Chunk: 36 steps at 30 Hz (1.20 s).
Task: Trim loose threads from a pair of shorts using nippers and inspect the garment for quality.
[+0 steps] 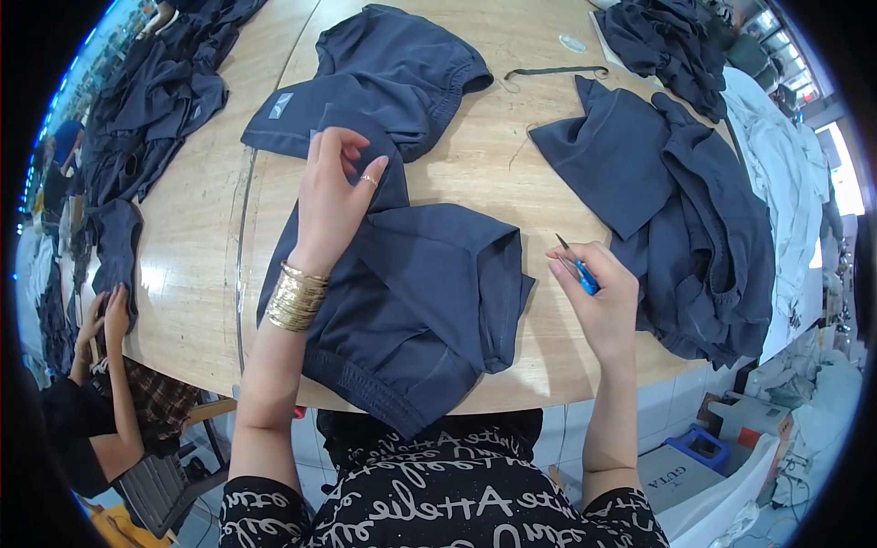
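Note:
A pair of navy shorts [416, 283] lies on the table in front of me, its elastic waistband toward my body and one leg opening facing right. My left hand [331, 196], with gold bangles at the wrist, is over the upper part of these shorts. Its thumb stands apart from the half-curled fingers, and I see nothing held between them. Right of the shorts, my right hand [605, 297] grips small blue-handled thread snips [587, 279], dark blades pointing up and away. Beyond my left hand lies another navy pair of shorts [393, 78] with a small light label patch.
A heap of navy garments [703, 219] lies to the right, with pale fabric [776, 173] beyond it. A dark strip [557, 71] rests on the wooden table [548, 119]. More navy garments [155, 100] are piled far left, where another person's hands [108, 315] hold cloth.

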Each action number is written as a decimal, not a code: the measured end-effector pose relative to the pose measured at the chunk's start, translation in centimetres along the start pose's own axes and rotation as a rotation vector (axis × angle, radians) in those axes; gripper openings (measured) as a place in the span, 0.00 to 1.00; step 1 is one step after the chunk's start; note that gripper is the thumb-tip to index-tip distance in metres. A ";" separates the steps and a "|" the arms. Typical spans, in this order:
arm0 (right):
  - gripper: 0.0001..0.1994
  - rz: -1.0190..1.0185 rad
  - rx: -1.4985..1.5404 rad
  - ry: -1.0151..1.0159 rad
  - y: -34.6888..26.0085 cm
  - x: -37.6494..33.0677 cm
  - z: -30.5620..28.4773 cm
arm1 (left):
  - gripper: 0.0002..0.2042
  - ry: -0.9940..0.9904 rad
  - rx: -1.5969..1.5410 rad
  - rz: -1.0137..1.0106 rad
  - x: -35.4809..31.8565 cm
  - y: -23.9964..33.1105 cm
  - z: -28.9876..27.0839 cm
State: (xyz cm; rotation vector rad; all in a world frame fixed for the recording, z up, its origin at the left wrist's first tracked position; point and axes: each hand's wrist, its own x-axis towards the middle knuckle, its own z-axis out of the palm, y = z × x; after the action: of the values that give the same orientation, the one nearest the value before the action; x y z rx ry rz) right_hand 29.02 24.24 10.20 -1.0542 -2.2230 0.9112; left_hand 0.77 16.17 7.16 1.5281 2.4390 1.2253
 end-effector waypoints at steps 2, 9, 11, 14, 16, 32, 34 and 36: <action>0.09 -0.053 0.035 -0.014 -0.1 0.1 1.0 | 0.19 0.093 -0.047 -0.053 0.5 -0.9 0.9; 0.11 -0.054 0.136 -0.015 -1.2 0.0 2.5 | 0.15 -0.077 0.233 -0.082 2.5 -7.4 0.2; 0.08 -0.004 0.193 0.017 -1.2 -0.2 2.6 | 0.15 0.029 0.127 -0.011 1.9 -8.2 0.4; 0.06 0.030 0.245 -0.039 -0.9 -0.3 3.7 | 0.18 0.203 0.035 0.070 2.0 -7.7 0.3; 0.06 -0.064 0.230 -0.050 -2.4 -0.6 5.0 | 0.19 0.197 -0.128 -0.209 3.7 -8.9 0.3; 0.06 0.181 0.260 -0.122 -1.7 -2.1 3.1 | 0.09 -0.686 -0.288 -0.303 -15.3 -1.0 -13.5; 0.06 0.173 0.277 -0.138 -2.5 -2.3 4.3 | 0.09 -0.581 -0.329 -0.392 -15.3 -0.6 -12.5; 0.07 0.081 0.241 -0.182 -3.1 -2.4 5.8 | 0.08 -0.342 -0.398 -0.427 -15.0 0.5 -10.9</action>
State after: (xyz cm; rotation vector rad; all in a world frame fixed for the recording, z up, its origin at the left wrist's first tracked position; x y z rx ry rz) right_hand 24.97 18.77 8.41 -0.9878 -2.1562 1.3213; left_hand 4.69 -1.86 9.39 0.9540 2.0034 1.1547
